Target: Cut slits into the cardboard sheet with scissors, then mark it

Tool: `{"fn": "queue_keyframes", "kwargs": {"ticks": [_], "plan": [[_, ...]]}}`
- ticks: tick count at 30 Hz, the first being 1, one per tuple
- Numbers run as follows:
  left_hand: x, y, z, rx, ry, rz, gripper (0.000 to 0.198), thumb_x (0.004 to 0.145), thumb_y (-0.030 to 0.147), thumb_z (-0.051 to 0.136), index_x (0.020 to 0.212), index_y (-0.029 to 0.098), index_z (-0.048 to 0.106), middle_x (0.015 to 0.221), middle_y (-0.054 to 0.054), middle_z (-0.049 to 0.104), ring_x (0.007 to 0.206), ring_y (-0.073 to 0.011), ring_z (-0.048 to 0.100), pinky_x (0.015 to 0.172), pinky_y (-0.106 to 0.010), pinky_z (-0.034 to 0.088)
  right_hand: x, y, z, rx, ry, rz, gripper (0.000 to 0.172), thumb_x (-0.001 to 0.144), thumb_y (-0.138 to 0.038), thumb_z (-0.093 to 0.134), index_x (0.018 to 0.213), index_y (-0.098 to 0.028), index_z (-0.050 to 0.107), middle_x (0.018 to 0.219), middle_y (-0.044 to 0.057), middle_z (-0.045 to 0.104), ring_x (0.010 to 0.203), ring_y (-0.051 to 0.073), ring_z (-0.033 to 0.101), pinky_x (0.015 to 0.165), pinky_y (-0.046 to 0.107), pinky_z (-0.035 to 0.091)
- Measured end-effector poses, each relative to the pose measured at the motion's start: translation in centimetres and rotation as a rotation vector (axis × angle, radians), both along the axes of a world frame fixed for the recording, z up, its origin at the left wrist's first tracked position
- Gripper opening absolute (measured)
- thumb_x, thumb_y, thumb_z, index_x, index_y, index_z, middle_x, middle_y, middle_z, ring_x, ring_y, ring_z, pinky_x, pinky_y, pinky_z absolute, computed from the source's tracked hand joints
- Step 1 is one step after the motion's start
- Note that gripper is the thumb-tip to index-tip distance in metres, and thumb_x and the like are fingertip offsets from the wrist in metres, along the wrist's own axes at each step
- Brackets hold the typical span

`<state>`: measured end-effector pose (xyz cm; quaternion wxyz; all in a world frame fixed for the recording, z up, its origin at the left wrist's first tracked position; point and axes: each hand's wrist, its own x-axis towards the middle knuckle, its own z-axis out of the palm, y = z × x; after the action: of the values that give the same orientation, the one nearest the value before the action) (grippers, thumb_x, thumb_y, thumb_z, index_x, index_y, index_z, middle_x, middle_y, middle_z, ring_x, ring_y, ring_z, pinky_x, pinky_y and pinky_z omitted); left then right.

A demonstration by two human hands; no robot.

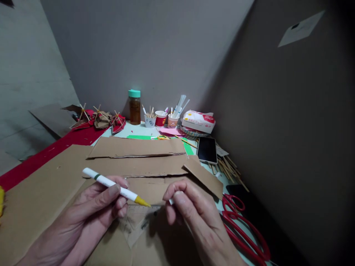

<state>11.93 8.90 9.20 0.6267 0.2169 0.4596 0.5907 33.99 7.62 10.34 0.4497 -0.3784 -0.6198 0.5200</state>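
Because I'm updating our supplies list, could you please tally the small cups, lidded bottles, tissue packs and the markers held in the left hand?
Small cups: 3
Lidded bottle: 1
Tissue pack: 1
Marker in left hand: 1
Total: 6

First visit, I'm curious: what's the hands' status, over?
Left hand: holding marker, yellow tip bare. Right hand: pinching small white piece, mostly hidden. Transparent triangular ruler on cardboard below, blocking neither.

Before me, the person's left hand (93, 208) and right hand (195, 212) are both showing bare, and the left forearm (46, 247) is running uncovered toward the edge of view. A broad, rounded nail (114, 190) is capping the left thumb (101, 200), while the right hand's fingers (189, 187) are looking smooth, bending at plain knuckles.
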Motion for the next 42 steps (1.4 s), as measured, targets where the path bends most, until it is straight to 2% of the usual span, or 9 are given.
{"fn": "queue_keyframes", "kwargs": {"ticks": [5, 8, 11, 17, 22, 24, 29, 35, 42], "plan": [[1.4, 0.5, 1.3, -0.016, -0.004, 0.049, 0.035, 0.076, 0.045, 0.09, 0.094, 0.02, 0.072, 0.079, -0.004, 0.061, 0.075, -0.021, 0.064, 0.064, -0.029, 0.063, -0.4, -0.2, -0.5, -0.182, 0.193, 0.066, 0.03, 0.107, -0.053, 0.063, 0.112, -0.024, 0.055, 0.105, 0.003, 0.075, 0.076, 0.011, 0.057, 0.071, 0.025, 0.044], [1.3, 0.4, 1.0, -0.031, -0.016, 0.077, 0.031, 0.079, 0.041, 0.088, 0.095, 0.021, 0.072, 0.08, -0.004, 0.062, 0.075, -0.0211, 0.065, 0.065, -0.029, 0.064, -0.6, -0.1, -0.3, -0.197, 0.198, 0.082, 0.034, 0.103, -0.053, 0.068, 0.097, -0.023, 0.054, 0.087, 0.002, 0.076, 0.065, 0.01, 0.053, 0.063, 0.025, 0.04], [0.4, 0.0, 0.0, -0.036, -0.018, 0.08, 0.026, 0.075, 0.031, 0.089, 0.093, 0.02, 0.073, 0.083, -0.005, 0.064, 0.072, -0.0188, 0.065, 0.063, -0.025, 0.065, -0.6, 0.1, -0.1, -0.112, 0.14, 0.053, 0.033, 0.1, -0.048, 0.072, 0.086, -0.022, 0.057, 0.069, -0.003, 0.064, 0.062, 0.011, 0.05, 0.062, 0.025, 0.038], [-0.9, -0.3, -1.4, -0.032, -0.009, 0.052, 0.038, 0.056, 0.014, 0.098, 0.088, 0.017, 0.077, 0.091, -0.005, 0.067, 0.071, -0.0162, 0.065, 0.06, -0.018, 0.063, -0.7, 0.1, 0.5, -0.123, 0.065, -0.017, 0.023, 0.09, -0.039, 0.076, 0.086, -0.019, 0.064, 0.077, 0.001, 0.061, 0.071, 0.014, 0.055, 0.064, 0.025, 0.042], [-0.7, -0.5, -1.4, -0.02, 0.015, 0.034, 0.047, 0.048, 0.021, 0.105, 0.086, 0.018, 0.078, 0.087, -0.004, 0.067, 0.067, -0.0137, 0.061, 0.056, -0.016, 0.06, -0.9, 0.1, 0.7, -0.194, 0.062, -0.014, 0.03, 0.084, -0.044, 0.08, 0.086, -0.019, 0.064, 0.078, 0.003, 0.065, 0.07, 0.015, 0.058, 0.064, 0.025, 0.042], [-0.6, -0.6, -1.2, -0.012, 0.03, 0.025, 0.043, 0.053, 0.023, 0.103, 0.086, 0.02, 0.077, 0.085, -0.003, 0.067, 0.065, -0.0125, 0.06, 0.055, -0.015, 0.059, -0.9, 0.1, 0.7, -0.197, 0.063, -0.02, 0.031, 0.083, -0.044, 0.08, 0.085, -0.018, 0.064, 0.079, 0.004, 0.067, 0.071, 0.015, 0.058, 0.064, 0.026, 0.042], [0.4, -0.6, -0.1, -0.013, 0.059, 0.047, 0.029, 0.076, 0.04, 0.089, 0.096, 0.023, 0.076, 0.081, -0.005, 0.069, 0.079, -0.0235, 0.069, 0.069, -0.03, 0.067, -1.0, 0.0, 0.5, -0.187, 0.049, -0.045, 0.027, 0.083, -0.042, 0.079, 0.085, -0.019, 0.064, 0.081, 0.006, 0.07, 0.072, 0.016, 0.062, 0.064, 0.026, 0.045], [1.5, -0.7, 0.9, 0.028, 0.138, 0.007, 0.04, 0.071, 0.054, 0.09, 0.095, 0.024, 0.077, 0.077, -0.006, 0.071, 0.082, -0.0283, 0.072, 0.072, -0.036, 0.068, -1.3, -0.1, -0.6, -0.06, 0.06, -0.075, 0.024, 0.089, -0.04, 0.077, 0.083, -0.021, 0.065, 0.072, 0.002, 0.068, 0.062, 0.013, 0.062, 0.056, 0.022, 0.045], [0.7, -2.1, -0.9, 0.039, 0.218, -0.092, 0.045, 0.053, 0.051, 0.106, 0.079, 0.026, 0.079, 0.069, -0.001, 0.072, 0.066, -0.0145, 0.066, 0.066, -0.015, 0.06, -1.5, -1.0, -0.5, -0.194, 0.061, -0.09, 0.03, 0.089, -0.044, 0.08, 0.081, -0.02, 0.063, 0.069, 0.0, 0.069, 0.057, 0.01, 0.059, 0.055, 0.022, 0.046]]}}
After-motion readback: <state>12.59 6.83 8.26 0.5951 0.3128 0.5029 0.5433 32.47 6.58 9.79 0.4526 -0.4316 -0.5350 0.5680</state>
